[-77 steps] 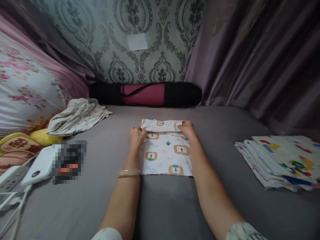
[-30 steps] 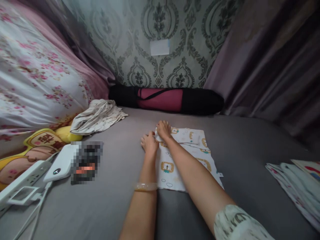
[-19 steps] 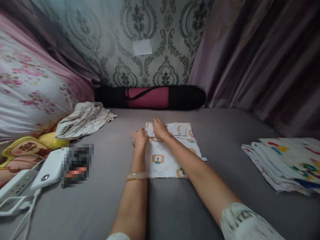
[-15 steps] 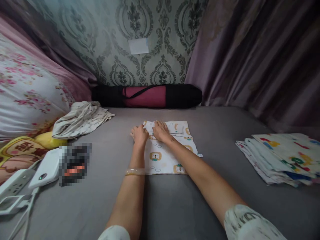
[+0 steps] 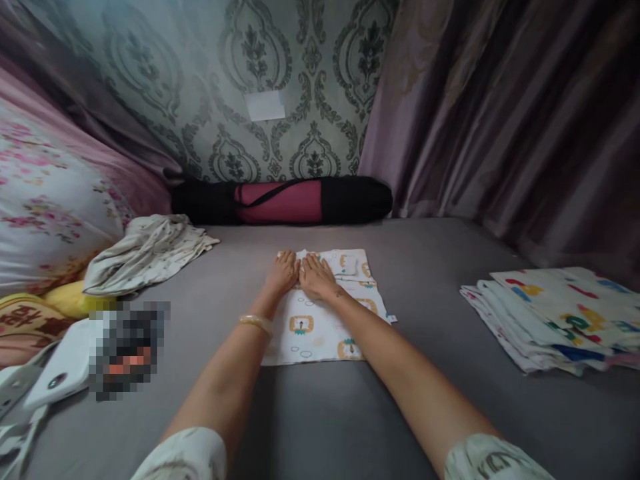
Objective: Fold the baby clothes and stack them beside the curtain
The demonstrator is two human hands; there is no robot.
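Note:
A small white cloth with lion prints (image 5: 320, 327) lies flat on the grey bed sheet (image 5: 350, 413), its far edge folded over. My left hand (image 5: 284, 272) and my right hand (image 5: 315, 275) rest side by side on its far left part, palms down, fingers stretched flat on the fabric. A pale bangle (image 5: 256, 323) sits on my left wrist. Neither hand grips anything.
A stack of folded colourful cloths (image 5: 555, 317) lies at the right. A crumpled beige garment (image 5: 145, 250) lies at the left, beside a floral pillow (image 5: 45, 213), a yellow cushion (image 5: 35, 313) and a white device with cables (image 5: 50, 377). A black-and-pink roll (image 5: 280, 200) lines the wall.
My hands were at the two far corners of the cloth; the right hand crossed over to the left side. Both now lie flat together on the fold.

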